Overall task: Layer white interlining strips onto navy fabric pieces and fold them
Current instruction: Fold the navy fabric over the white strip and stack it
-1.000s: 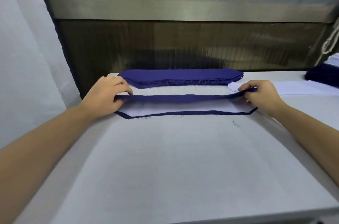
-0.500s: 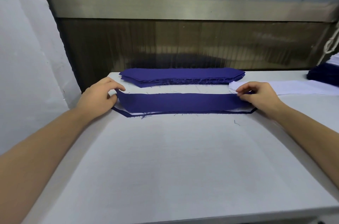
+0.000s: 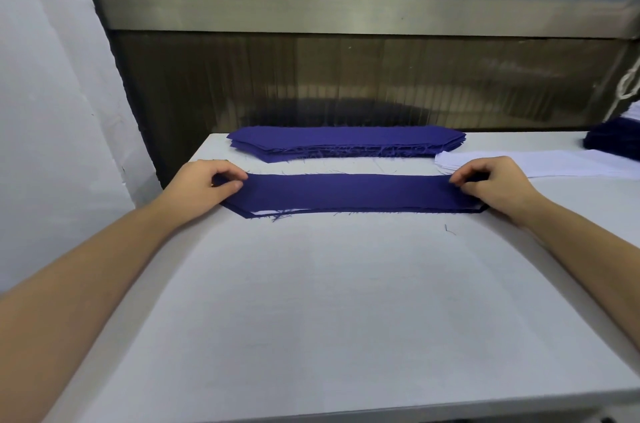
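Two hands work on one folded navy piece (image 3: 346,192), which lies flat on the white table (image 3: 329,318) and stretches from one hand to the other. The left hand (image 3: 204,185) pinches the piece's left end with curled fingers and thumb; the right hand (image 3: 491,185) pinches the right end the same way. A thin sliver of one white interlining strip (image 3: 268,213) peeks from the near edge, close to the left hand. Beyond both hands lies one stack of navy pieces (image 3: 346,142) with frayed edges. Just beyond the right hand lies one pile of white strips (image 3: 554,163), and further right of it a second dark navy pile (image 3: 613,142), cut off by the frame edge. One loose thread (image 3: 449,230) lies near the right wrist.
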`<control>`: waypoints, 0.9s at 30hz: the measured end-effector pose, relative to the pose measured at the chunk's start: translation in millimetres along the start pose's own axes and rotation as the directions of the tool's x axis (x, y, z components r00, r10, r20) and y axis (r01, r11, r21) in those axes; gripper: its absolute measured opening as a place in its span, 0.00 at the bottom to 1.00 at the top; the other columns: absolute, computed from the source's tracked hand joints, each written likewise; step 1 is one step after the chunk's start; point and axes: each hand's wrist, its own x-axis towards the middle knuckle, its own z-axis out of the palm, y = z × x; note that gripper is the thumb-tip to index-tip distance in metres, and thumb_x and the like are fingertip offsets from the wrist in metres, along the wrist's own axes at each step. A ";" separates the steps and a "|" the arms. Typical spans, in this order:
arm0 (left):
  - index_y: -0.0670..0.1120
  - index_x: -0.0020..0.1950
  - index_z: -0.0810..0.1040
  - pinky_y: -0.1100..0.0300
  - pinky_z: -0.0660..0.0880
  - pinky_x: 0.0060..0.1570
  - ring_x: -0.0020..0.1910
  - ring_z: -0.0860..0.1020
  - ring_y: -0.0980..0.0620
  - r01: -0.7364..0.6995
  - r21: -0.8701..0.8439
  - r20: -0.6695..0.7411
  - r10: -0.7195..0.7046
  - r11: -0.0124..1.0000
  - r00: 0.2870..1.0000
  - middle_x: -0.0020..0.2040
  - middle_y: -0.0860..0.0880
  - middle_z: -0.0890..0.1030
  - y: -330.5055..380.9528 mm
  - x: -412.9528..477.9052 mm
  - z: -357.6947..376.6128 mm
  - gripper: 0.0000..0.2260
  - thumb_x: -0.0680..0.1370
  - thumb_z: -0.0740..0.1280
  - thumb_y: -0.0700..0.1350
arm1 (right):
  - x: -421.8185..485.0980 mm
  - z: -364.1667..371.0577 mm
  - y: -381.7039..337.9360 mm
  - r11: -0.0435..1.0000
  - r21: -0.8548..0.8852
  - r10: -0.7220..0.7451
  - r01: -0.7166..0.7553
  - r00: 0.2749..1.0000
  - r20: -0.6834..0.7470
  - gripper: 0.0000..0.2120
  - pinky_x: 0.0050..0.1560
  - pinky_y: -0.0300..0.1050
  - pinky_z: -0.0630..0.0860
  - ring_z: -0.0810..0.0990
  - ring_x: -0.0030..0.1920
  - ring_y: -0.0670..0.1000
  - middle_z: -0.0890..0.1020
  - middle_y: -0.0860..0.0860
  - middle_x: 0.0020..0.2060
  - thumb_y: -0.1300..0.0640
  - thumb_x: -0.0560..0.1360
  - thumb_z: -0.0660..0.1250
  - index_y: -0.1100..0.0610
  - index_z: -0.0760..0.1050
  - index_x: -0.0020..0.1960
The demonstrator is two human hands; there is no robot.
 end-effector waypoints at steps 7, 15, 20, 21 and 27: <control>0.47 0.48 0.82 0.76 0.67 0.42 0.42 0.76 0.66 -0.065 -0.037 -0.152 0.058 0.997 0.987 0.42 0.59 0.79 9.9 -5.0 -2.4 0.06 0.76 0.68 0.38 | 1.7 -5.6 -0.2 0.999 0.016 -0.026 0.028 0.995 -0.100 0.15 0.37 0.32 0.72 0.75 0.41 0.51 0.79 0.50 0.37 0.73 0.71 0.63 0.55 0.78 0.37; 0.50 0.45 0.81 0.77 0.67 0.41 0.43 0.77 0.60 -0.066 0.026 -0.011 0.066 0.997 0.998 0.41 0.54 0.81 8.4 -10.9 -4.9 0.08 0.73 0.71 0.37 | -0.2 -7.7 3.1 0.998 -0.065 -0.013 0.014 1.000 0.007 0.15 0.41 0.40 0.71 0.76 0.40 0.49 0.81 0.52 0.37 0.73 0.70 0.63 0.55 0.79 0.37; 0.49 0.45 0.81 0.79 0.67 0.41 0.42 0.77 0.60 -0.057 0.053 -0.027 0.059 0.997 0.998 0.40 0.59 0.79 6.0 -11.5 -6.1 0.07 0.73 0.71 0.37 | -1.7 -8.7 2.7 0.997 -0.080 -0.010 0.009 1.000 -0.019 0.15 0.39 0.36 0.70 0.75 0.37 0.45 0.80 0.49 0.35 0.73 0.69 0.63 0.55 0.79 0.37; 0.49 0.46 0.81 0.77 0.68 0.41 0.42 0.77 0.60 -0.059 0.058 -0.030 0.061 0.997 0.998 0.40 0.59 0.79 5.6 -11.3 -6.5 0.07 0.73 0.71 0.37 | -1.8 -8.8 2.3 0.997 -0.082 -0.013 0.011 0.999 -0.029 0.14 0.38 0.35 0.69 0.75 0.37 0.44 0.80 0.48 0.34 0.73 0.69 0.63 0.55 0.79 0.37; 0.47 0.48 0.82 0.74 0.66 0.43 0.43 0.76 0.57 -0.058 0.074 -0.020 0.060 0.996 0.998 0.42 0.53 0.81 4.3 -9.9 -3.3 0.07 0.73 0.71 0.36 | -1.9 -7.1 0.4 0.994 -0.108 -0.023 0.018 0.999 -0.041 0.13 0.37 0.34 0.69 0.75 0.37 0.45 0.80 0.51 0.35 0.73 0.69 0.63 0.56 0.79 0.39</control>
